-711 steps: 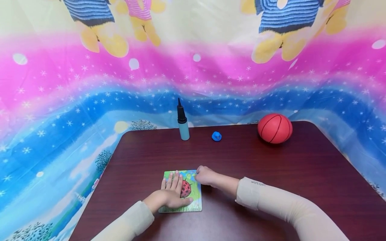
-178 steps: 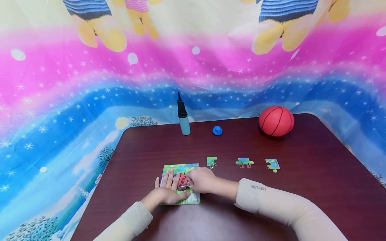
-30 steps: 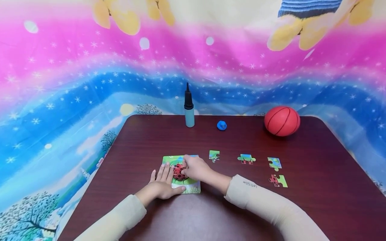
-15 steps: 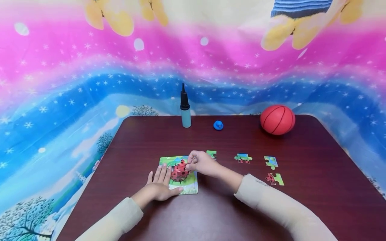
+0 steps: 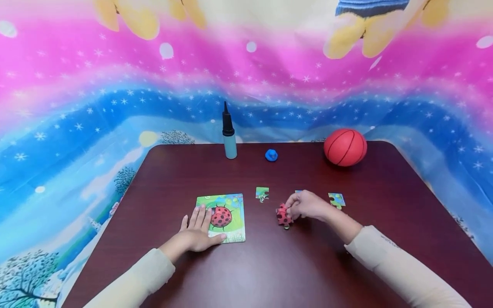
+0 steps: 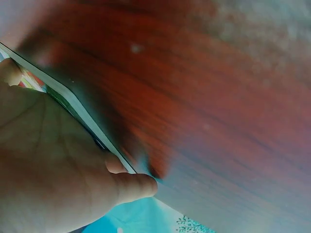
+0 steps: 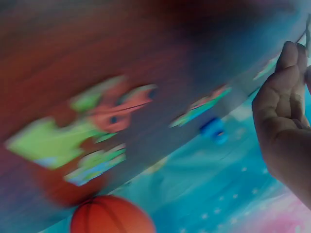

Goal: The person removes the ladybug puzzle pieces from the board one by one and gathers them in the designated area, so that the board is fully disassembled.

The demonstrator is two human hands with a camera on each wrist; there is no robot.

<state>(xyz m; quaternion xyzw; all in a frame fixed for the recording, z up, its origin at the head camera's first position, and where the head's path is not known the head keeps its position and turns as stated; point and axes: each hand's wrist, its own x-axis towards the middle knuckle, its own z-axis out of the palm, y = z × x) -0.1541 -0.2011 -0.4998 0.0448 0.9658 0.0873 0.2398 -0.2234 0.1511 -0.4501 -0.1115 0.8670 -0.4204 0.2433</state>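
Right fingers (image 5: 295, 199) have pinched a ladybug piece (image 5: 283, 217) away from the board (image 5: 239, 222); left fingers (image 5: 198, 216) stay flat.

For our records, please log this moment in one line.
left hand: resting on puzzle board; right hand: holding spotted red piece; other pieces: loose on table

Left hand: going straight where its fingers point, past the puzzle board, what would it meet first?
The left hand would probably meet the teal pump first, though its line may pass left.
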